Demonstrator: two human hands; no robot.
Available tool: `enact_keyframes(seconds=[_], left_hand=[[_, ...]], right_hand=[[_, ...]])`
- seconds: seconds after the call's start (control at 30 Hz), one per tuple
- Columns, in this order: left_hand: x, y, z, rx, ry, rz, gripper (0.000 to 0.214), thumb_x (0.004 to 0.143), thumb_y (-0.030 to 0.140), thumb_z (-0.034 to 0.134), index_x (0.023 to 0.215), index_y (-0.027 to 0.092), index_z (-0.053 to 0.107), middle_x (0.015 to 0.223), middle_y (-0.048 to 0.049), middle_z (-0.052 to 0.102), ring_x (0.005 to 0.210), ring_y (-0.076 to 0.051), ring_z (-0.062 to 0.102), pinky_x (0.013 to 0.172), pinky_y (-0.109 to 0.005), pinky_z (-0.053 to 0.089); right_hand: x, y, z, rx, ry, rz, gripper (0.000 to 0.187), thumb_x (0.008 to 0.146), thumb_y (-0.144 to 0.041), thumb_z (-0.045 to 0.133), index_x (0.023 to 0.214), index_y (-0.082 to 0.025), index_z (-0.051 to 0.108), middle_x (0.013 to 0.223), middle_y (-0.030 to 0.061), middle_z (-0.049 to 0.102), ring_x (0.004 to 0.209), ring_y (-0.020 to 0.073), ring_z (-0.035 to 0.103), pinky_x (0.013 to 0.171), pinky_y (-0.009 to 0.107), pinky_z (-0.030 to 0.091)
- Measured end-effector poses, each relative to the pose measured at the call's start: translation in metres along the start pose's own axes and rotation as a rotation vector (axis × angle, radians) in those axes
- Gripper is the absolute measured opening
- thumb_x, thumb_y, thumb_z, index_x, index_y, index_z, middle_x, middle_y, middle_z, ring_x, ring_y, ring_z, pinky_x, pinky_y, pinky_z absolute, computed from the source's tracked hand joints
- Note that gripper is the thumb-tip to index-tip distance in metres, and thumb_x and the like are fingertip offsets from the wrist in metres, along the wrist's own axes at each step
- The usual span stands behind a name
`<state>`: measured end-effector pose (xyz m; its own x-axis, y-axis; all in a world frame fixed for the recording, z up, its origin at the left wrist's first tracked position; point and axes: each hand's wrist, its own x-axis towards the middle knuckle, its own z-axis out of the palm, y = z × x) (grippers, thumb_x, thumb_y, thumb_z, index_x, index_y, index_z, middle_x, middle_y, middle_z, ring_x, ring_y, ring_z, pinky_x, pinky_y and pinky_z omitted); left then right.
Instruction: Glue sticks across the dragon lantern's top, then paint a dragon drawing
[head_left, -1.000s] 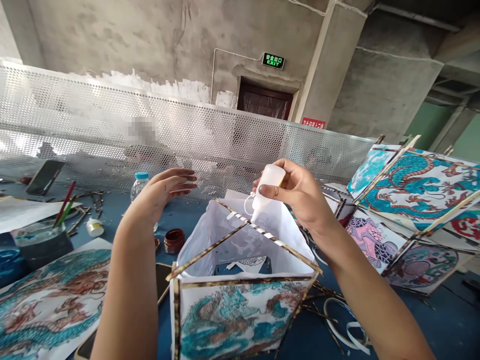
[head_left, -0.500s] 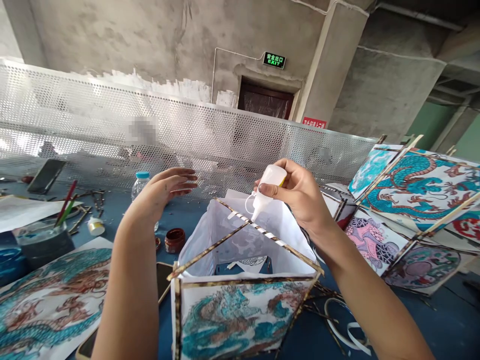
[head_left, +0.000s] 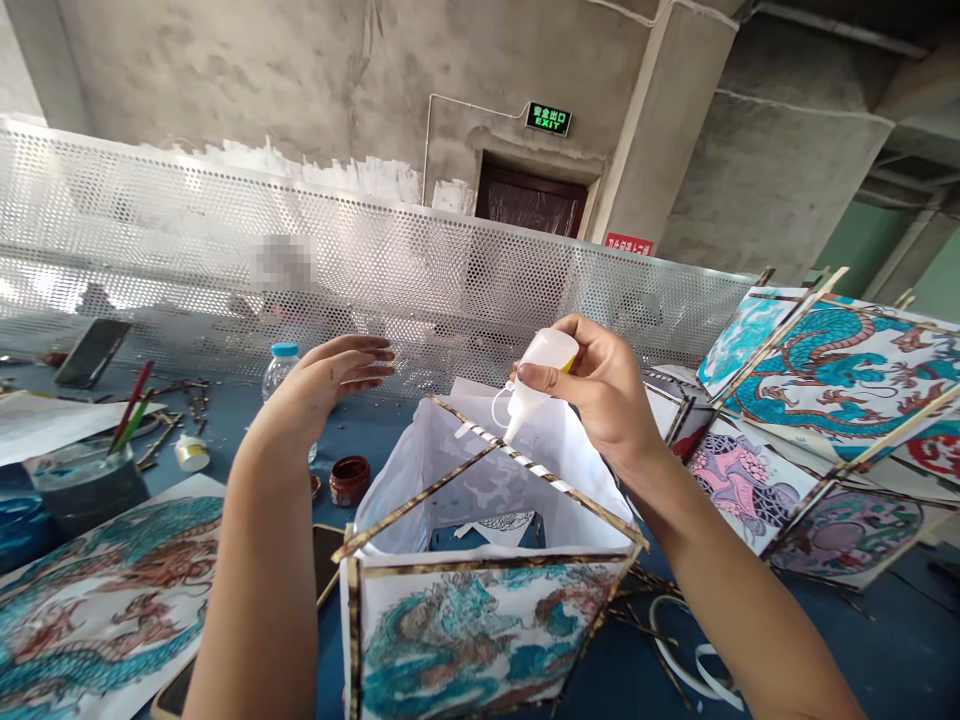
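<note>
A paper lantern box with a teal dragon painted on its near side stands on the blue table in front of me. Two bamboo sticks cross over its open top. My right hand is closed around a small white glue bottle, tipped nozzle-down onto the crossing sticks. My left hand hovers above the box's far left corner, fingers stretched out flat and holding nothing.
Finished dragon panels lean at the right. A painted dragon sheet lies at the left, beside a water jar with brushes. A plastic bottle, a small brown paint pot and a perforated metal screen stand behind.
The glue bottle and my right hand have shifted very slightly right along the stick. My left hand has stayed where it was.
</note>
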<state>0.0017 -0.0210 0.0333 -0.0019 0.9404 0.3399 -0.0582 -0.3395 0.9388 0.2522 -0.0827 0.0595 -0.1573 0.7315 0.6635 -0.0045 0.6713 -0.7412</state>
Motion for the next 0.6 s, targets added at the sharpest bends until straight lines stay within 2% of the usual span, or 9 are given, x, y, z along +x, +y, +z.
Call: enact_keyframes(seconds=[0.17,0.3,0.37,0.47,0.6], left_hand=[[-0.001,0.001,0.000,-0.003,0.014,-0.003,0.034,0.056,0.034,0.063,0.087,0.019,0.066,0.098,-0.0063,0.068,0.085,-0.022,0.064,0.083,-0.034,0.044],[-0.001,0.001,0.000,-0.023,0.003,0.008,0.032,0.056,0.033,0.064,0.085,0.020,0.066,0.096,-0.0062,0.068,0.084,-0.022,0.064,0.082,-0.034,0.044],[-0.001,0.001,0.000,-0.027,-0.002,0.011,0.032,0.056,0.033,0.064,0.086,0.020,0.066,0.095,-0.0061,0.068,0.084,-0.022,0.064,0.082,-0.034,0.044],[-0.002,0.001,0.000,-0.018,0.007,-0.005,0.033,0.056,0.034,0.063,0.086,0.019,0.066,0.095,-0.0062,0.068,0.085,-0.022,0.064,0.083,-0.034,0.044],[-0.001,0.001,0.000,-0.024,0.009,0.003,0.032,0.057,0.032,0.063,0.086,0.019,0.066,0.096,-0.0063,0.068,0.085,-0.022,0.064,0.082,-0.034,0.045]], right_hand=[[0.004,0.002,-0.004,0.036,-0.026,-0.017,0.027,0.067,-0.023,0.073,0.077,-0.022,0.048,0.071,-0.0036,0.057,0.063,0.0114,0.057,0.058,0.026,0.048],[0.008,0.000,-0.006,0.174,-0.036,-0.056,0.021,0.077,-0.024,0.063,0.086,-0.026,0.045,0.081,-0.0039,0.058,0.076,0.0133,0.060,0.077,0.033,0.049],[0.009,-0.001,-0.006,0.242,-0.042,-0.062,0.018,0.080,-0.021,0.059,0.090,-0.027,0.045,0.079,-0.0051,0.056,0.076,0.0122,0.059,0.084,0.035,0.048],[0.009,-0.003,-0.007,0.318,-0.096,0.006,0.017,0.081,-0.020,0.055,0.095,-0.027,0.047,0.078,-0.0045,0.054,0.075,0.0117,0.058,0.088,0.037,0.046],[0.007,-0.008,-0.012,0.298,-0.220,0.093,0.020,0.082,-0.022,0.053,0.103,-0.024,0.052,0.092,0.0001,0.058,0.091,0.0153,0.059,0.093,0.038,0.043]])
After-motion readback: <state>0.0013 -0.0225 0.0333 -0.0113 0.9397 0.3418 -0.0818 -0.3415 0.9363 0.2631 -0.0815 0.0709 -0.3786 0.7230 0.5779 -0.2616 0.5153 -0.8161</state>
